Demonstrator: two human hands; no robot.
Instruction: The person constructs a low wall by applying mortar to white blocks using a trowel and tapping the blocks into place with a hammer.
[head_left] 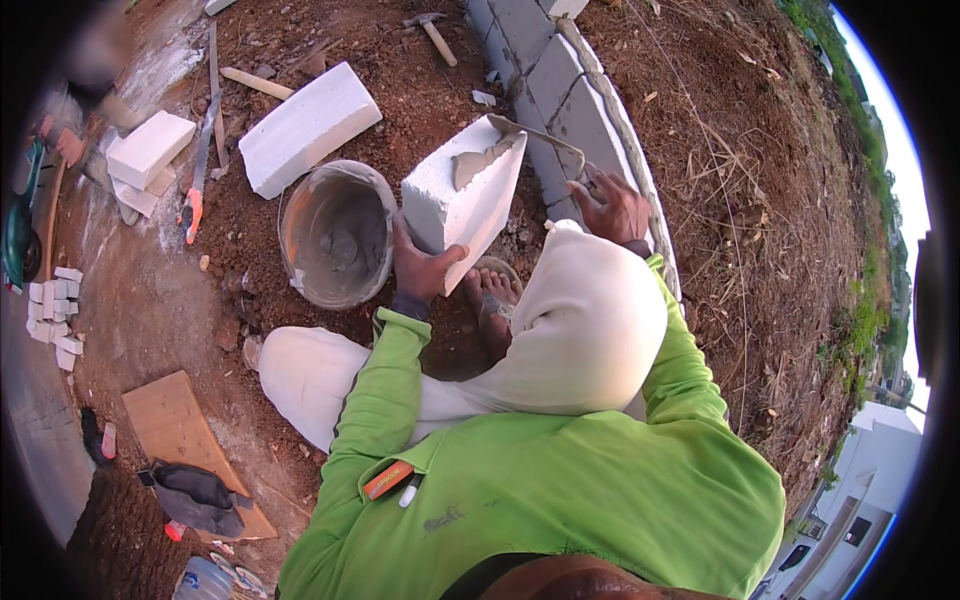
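Observation:
My left hand (pixel 425 265) grips the near lower end of a white lightweight concrete block (pixel 455 205), which is tilted up between my knees. Grey mortar (pixel 480 163) lies in a patch on the block's upper face. My right hand (pixel 612 208) is closed round the handle of a trowel (pixel 565 148); its thin metal neck reaches left to the block's top edge, where the blade is seen nearly edge-on. Just left of the block stands a bucket (pixel 290 235) with wet grey mortar inside.
A low block wall (pixel 560 90) with mortar along its top runs close on my right. Another white block (pixel 310 130), a hand saw (pixel 205 150) and a hammer (pixel 435 40) lie on the soil. Someone stands at far left near cut blocks (pixel 150 150). A board (pixel 165 420) lies lower left.

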